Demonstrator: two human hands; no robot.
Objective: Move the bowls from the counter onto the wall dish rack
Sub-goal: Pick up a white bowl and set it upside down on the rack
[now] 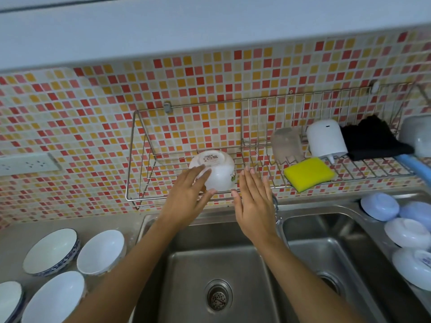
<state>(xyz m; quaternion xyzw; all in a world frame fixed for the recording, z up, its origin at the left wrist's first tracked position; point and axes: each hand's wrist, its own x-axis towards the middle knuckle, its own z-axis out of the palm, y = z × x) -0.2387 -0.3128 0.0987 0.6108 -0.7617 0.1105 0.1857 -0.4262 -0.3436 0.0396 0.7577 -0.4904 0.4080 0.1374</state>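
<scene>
White and turned upside down, a bowl (213,172) sits on the wire floor of the wall dish rack (149,176), in its left section, with a printed label showing on its upturned base. From the head view, the left hand (189,194) lies against the bowl's left flank with straight fingers touching the base and side; its grip is loose, the fingers not curled round anything. The right hand (255,201) is just beside the bowl on its right, fingers straight and spread a little, fingertips near the rack's front rail; whether it touches the bowl cannot be told, and its grip is wide and holds nothing.

On the rack's right section lie a yellow sponge (309,174), an overturned clear cup (287,145), a white dispenser (326,138) and a black cloth (373,138). Below the rack is a steel double sink (282,229).

On the bench (14,241) to the left of the sink stand four upright bowls: a blue-patterned bowl (51,251), a plain white bowl (100,251) just beside it, a nearer bowl (54,298) in front, and an edge bowl (10,299) cut off at the lower left. To the right of the sink, several pale overturned bowls (407,231) lie close together. A socket strip (28,163) is fixed to the red and yellow mosaic tiles (93,108).
</scene>
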